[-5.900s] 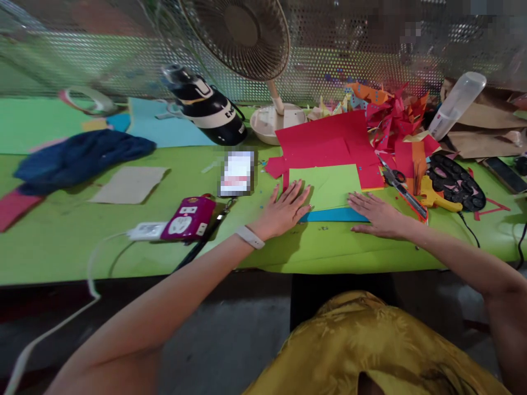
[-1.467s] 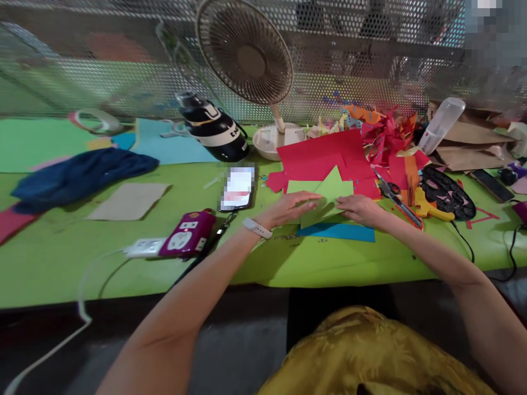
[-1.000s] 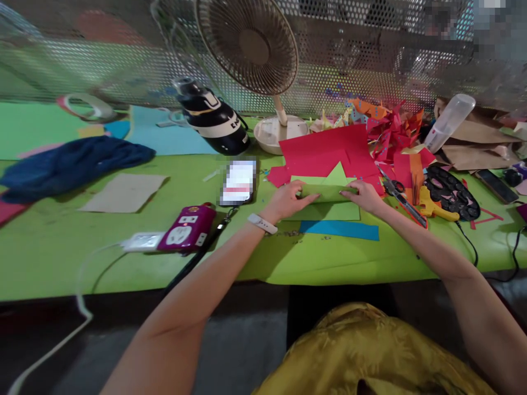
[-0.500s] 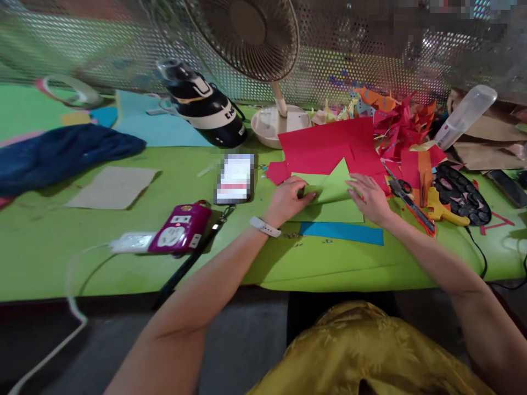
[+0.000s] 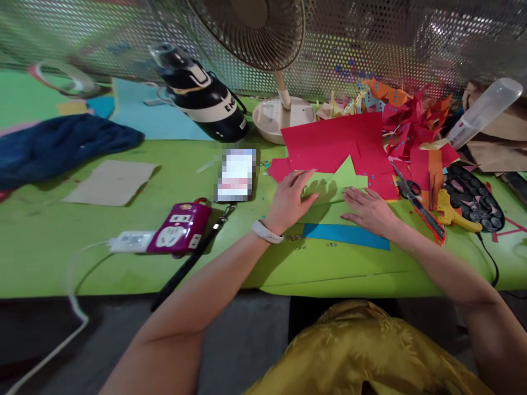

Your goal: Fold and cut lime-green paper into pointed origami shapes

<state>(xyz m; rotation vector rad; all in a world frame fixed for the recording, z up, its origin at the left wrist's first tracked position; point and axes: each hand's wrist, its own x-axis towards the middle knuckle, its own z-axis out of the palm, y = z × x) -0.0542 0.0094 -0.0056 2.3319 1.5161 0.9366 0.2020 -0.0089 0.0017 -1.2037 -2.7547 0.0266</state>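
Note:
A folded light-green sheet of paper [image 5: 345,172] lies on the green table, with one pointed corner sticking up at its far edge. At its left side is my left hand [image 5: 291,201], fingers and thumb apart, arched over the paper and casting a shadow on it. My right hand [image 5: 367,210] rests flat on the sheet's right part, fingers stretched out. Neither hand grips anything. Just below the green sheet lies a blue paper strip [image 5: 348,236]. Large red paper [image 5: 332,137] is spread behind the green sheet.
Scissors [image 5: 407,189], a yellow-handled tool [image 5: 455,213] and a black palette-like tray [image 5: 473,197] lie right. Behind stand a fan [image 5: 284,112] and a black bottle [image 5: 201,99]. Left are a phone [image 5: 236,174], a purple power adapter [image 5: 180,227] and a strap [image 5: 191,260].
My right hand has moved down from the sheet's upright fold and now lies flat on the paper. My left hand has opened from a near pinch. The view has shifted slightly.

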